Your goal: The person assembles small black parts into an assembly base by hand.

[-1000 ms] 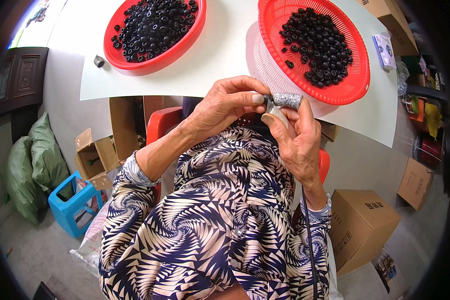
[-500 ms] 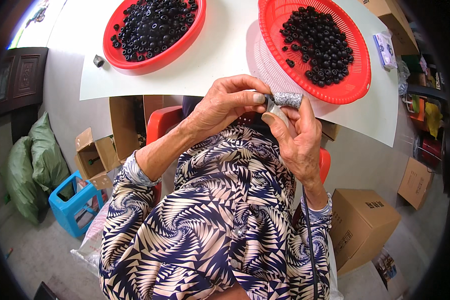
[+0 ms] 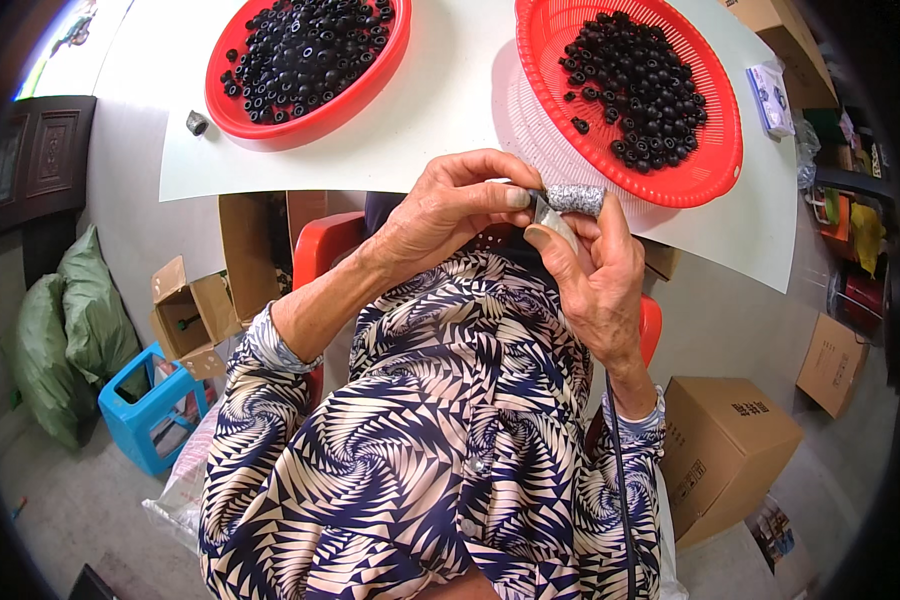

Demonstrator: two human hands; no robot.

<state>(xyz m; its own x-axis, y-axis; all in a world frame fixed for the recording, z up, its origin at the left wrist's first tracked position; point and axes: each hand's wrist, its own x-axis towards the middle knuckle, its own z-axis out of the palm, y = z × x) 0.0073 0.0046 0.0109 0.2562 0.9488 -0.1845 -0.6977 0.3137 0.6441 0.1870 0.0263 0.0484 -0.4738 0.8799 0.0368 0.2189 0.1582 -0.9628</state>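
Pinching small dark piece [image 3: 536, 197] in left hand [image 3: 448, 207]; gripping pale object [image 3: 558, 225] in right hand [image 3: 602, 288], with speckled grey sleeve [image 3: 575, 199] at forefinger, near red basket [image 3: 718, 160].

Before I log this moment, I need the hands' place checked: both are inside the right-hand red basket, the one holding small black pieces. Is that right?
No, they are not inside it: the head view shows the left hand and the right hand outside the red basket, close together by the near edge of the white table. The basket does hold small black pieces.
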